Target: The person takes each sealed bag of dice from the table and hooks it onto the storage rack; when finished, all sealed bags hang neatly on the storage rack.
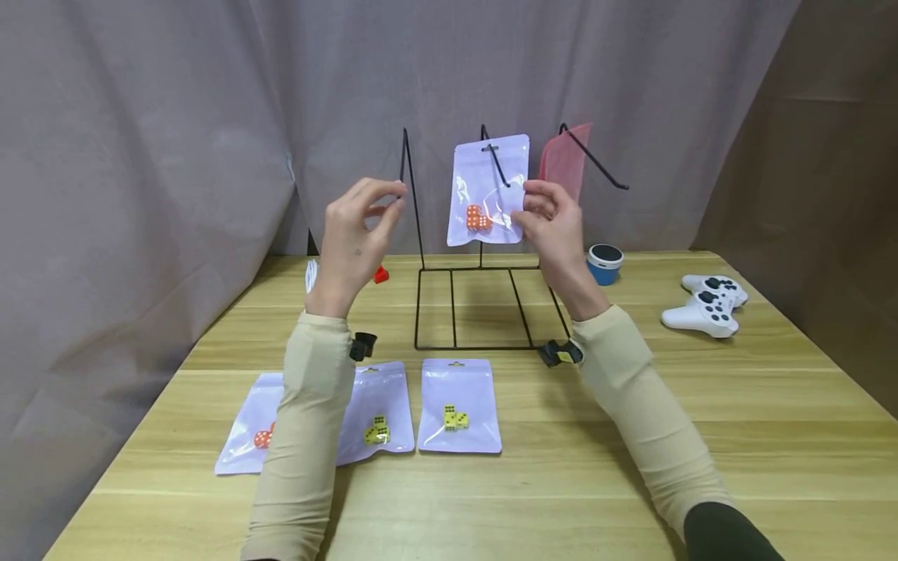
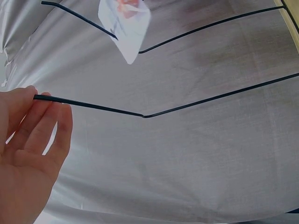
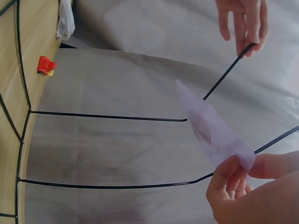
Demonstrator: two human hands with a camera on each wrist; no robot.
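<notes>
**Pouch of dice held on the wire rack**

The right hand [image 1: 554, 222] pinches the lower corner of a white pouch [image 1: 489, 191] holding orange dice [image 1: 479, 219], hung on the middle hook of the black rack [image 1: 484, 308]; the left hand [image 1: 358, 234] pinches the left hook's tip; three more pouches [image 1: 459, 405] lie on the table [image 1: 701, 436], two with yellow dice, one with orange.

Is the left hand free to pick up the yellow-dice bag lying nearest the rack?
Probably not yet: the left hand pinches the rack's left hook tip. Once released, the yellow-dice bag lies uncovered on the table, nothing over it.
</notes>
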